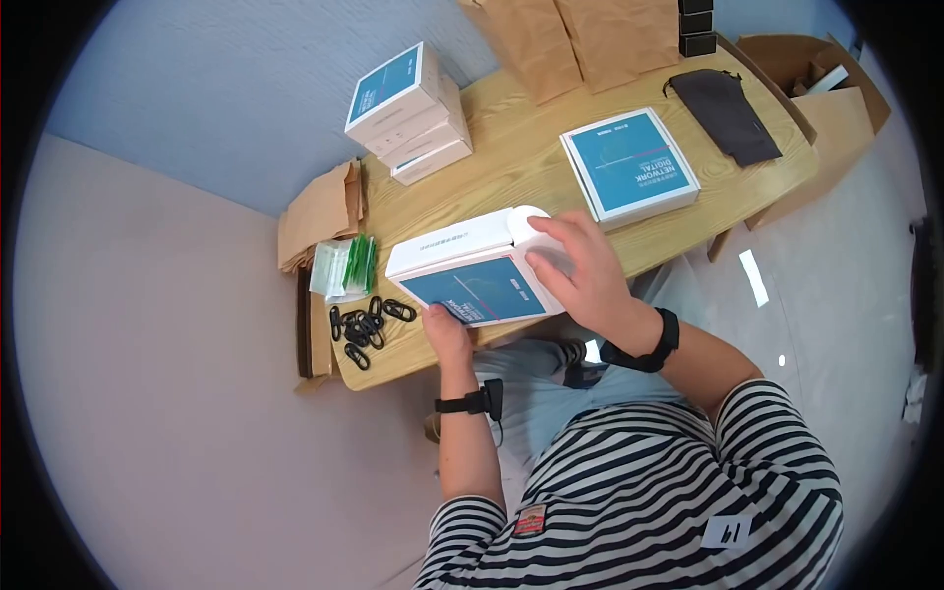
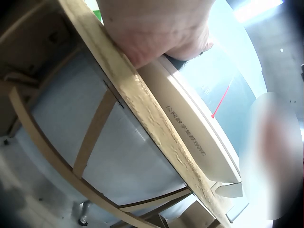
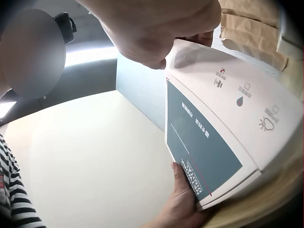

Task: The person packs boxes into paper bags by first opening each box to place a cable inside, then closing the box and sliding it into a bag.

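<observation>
A white box with a teal printed lid is held tilted above the near edge of the table. At its lower left, my left hand grips it, thumb on the teal face and the other fingers hidden behind. My right hand holds the right end, its thumb and index finger by a rounded white flap at the corner. In the right wrist view, the right hand bends over the top corner of the box, whose side carries small printed symbols. Chinese lettering runs along another side of the box in the left wrist view.
Another teal-topped box lies on the wooden table, beside a dark drawstring pouch. Stacked boxes stand at the back left. Black carabiner-like loops, green-and-clear packets and brown paper bags lie left.
</observation>
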Demonstrator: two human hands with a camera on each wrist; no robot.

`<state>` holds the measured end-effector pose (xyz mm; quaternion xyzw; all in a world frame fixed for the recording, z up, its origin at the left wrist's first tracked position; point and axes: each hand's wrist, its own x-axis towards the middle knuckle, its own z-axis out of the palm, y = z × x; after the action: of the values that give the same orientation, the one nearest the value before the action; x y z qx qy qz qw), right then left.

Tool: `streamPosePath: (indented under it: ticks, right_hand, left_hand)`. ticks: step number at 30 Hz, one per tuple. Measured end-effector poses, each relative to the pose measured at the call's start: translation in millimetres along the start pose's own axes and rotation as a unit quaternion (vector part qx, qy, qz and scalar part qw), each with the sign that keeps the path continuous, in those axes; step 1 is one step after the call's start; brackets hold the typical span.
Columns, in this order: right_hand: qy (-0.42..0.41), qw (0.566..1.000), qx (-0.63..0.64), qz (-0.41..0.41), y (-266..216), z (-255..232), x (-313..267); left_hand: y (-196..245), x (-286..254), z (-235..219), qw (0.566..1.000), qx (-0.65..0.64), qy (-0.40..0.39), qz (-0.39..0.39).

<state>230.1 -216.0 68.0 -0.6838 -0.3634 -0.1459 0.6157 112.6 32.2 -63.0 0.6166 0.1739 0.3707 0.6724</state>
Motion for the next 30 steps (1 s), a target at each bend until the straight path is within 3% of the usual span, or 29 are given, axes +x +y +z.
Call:
streamPosePath:
  ticks: [4, 14, 16, 30]
  right_hand:
    - [0.045, 0.999, 0.003, -0.01, -2, 0, -3]
    - [0.055, 0.998, 0.043, 0.012, -1, -2, -3]
    - [0.032, 0.994, 0.077, 0.068, -5, -4, -3]
    - [0.038, 0.994, 0.094, 0.04, -17, -5, -3]
  left_hand:
    - [-4, 0, -4, 1.0, -0.018, -0.01, -0.013]
    - [1, -1, -5, 0.998, -0.046, -0.032, -0.028]
    - [-2, 1, -7, 0.998, -0.047, -0.04, -0.019]
    - [11, -3, 6, 0.996, -0.069, -0.046, -0.019]
